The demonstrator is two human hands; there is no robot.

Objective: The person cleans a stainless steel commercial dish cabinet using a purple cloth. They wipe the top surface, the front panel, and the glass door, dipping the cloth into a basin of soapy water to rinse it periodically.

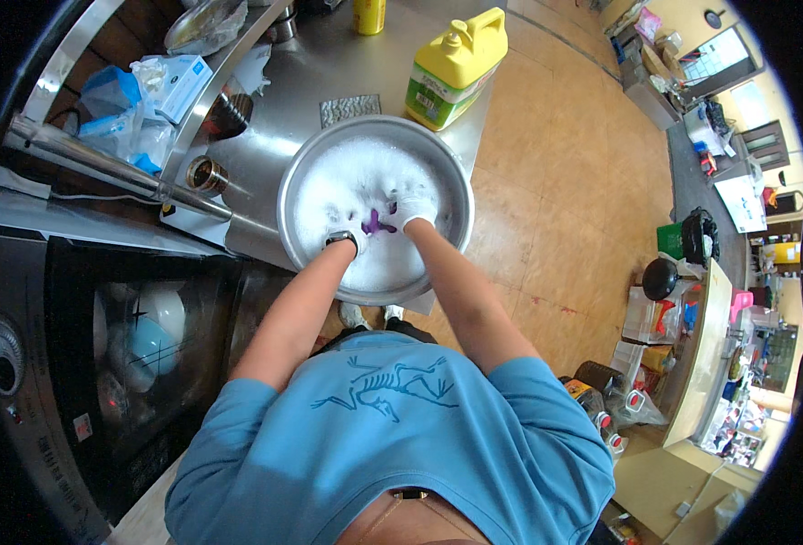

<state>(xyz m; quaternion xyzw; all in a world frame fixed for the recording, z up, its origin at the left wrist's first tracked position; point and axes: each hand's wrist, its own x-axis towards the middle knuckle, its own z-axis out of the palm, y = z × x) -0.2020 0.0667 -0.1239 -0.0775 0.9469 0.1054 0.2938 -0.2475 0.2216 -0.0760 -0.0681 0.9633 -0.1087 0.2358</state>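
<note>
A round metal basin (464,204) full of white suds (360,163) stands at the edge of a steel counter. Both hands are in the suds and look white, gloved or coated with foam. My left hand (351,235), with a dark watch at its wrist, is left of a purple item (377,223), perhaps a cloth. My right hand (411,208) lies right of it, close to the purple item. Foam hides the fingers of both hands, so their grip does not show. Most of the purple item is under the suds.
Behind the basin are a yellow jug (459,65) and a textured silver-grey pad (350,109) on the steel counter (292,88). A jar (206,174) and a metal rail (119,163) are at the left, with a blue glove box (182,85) on a shelf. A black-fronted cabinet (74,300) stands lower left.
</note>
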